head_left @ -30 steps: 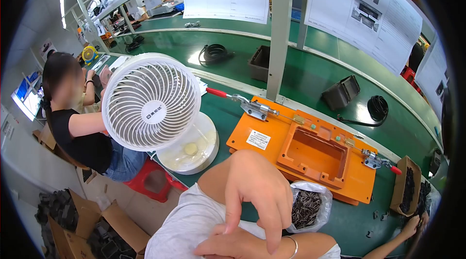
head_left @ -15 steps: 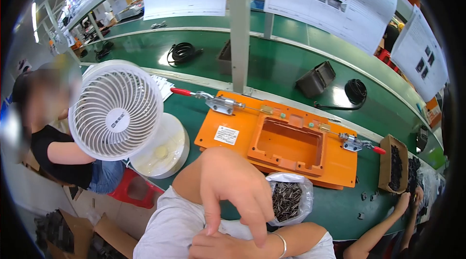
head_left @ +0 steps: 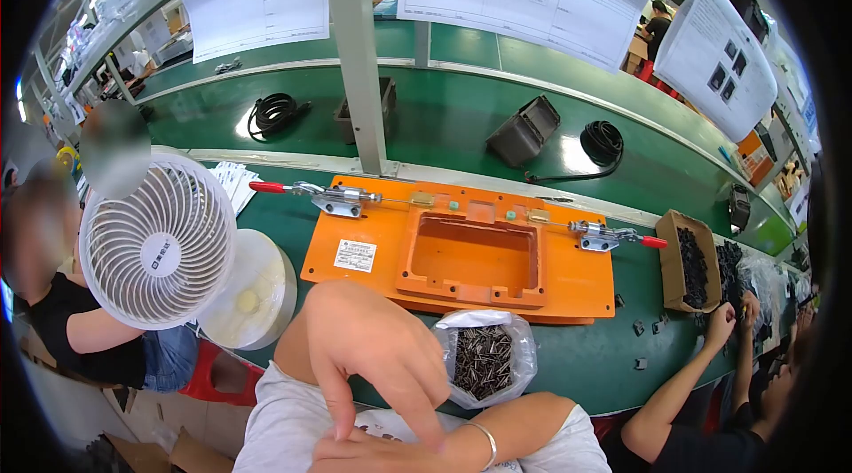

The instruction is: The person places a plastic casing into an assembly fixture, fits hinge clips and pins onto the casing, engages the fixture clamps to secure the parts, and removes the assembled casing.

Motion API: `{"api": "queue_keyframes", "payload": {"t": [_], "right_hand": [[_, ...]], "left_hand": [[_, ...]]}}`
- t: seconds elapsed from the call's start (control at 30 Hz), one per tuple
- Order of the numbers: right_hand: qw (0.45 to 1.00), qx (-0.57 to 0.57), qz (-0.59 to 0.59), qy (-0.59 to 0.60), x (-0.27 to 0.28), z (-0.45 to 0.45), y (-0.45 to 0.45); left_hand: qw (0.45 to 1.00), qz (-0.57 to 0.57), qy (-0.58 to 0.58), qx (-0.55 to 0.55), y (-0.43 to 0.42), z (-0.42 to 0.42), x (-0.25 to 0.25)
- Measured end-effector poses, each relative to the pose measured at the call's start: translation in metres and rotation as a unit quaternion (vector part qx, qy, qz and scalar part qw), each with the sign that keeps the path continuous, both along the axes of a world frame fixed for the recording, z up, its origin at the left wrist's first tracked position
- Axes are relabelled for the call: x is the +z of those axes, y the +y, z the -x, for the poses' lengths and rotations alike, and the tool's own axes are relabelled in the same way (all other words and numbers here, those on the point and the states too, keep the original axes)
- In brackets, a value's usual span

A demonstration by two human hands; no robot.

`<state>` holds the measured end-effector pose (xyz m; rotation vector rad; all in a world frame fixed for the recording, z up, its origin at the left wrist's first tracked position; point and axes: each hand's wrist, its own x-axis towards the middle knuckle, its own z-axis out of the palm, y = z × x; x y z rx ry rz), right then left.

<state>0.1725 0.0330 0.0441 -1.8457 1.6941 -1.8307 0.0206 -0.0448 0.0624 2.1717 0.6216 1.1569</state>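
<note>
In the head view, the left hand bends down over the right hand, thumb and fingers apart and loosely curved, with nothing seen between them. The right hand lies low in front of the body; its fingers are partly hidden, so whether it grasps anything cannot be told.

The orange fixture sits on the green surface, beyond the hands. The floor of its recess is exposed, suggesting that no part is seated and work there stands between pieces. A red-handled toggle clamp flanks it on one side, a second clamp on the other; whether they are locked cannot be told. The plastic bag of metal screws lies just beside the fixture, nearest the hands. How much is done or left overall cannot be judged.
</note>
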Motion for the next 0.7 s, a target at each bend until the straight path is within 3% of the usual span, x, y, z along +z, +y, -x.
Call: {"api": "queue_keyframes", "payload": {"t": [0.13,0.23,0.53,0.6,0.7], "right_hand": [[0.999,0.022,0.033,-0.03,-0.007,-0.004,-0.009],[0.998,0.042,-0.017,-0.047,-0.007,-0.004,-0.007],[0.999,-0.038,0.002,0.013,-0.004,0.0,0.0],[0.999,0.03,-0.001,-0.046,-0.01,-0.003,-0.008],[0.999,0.014,-0.024,-0.016,-0.014,-0.005,-0.007]], "left_hand": [[1.0,0.012,-0.005,-0.01,0.001,0.001,0.0],[1.0,0.011,-0.001,-0.006,0.001,0.001,0.001],[1.0,0.009,0.004,0.005,0.0,0.002,0.002],[1.0,0.014,0.012,0.005,0.002,0.003,0.003],[1.0,0.024,0.011,0.004,0.003,0.004,0.002]]}}
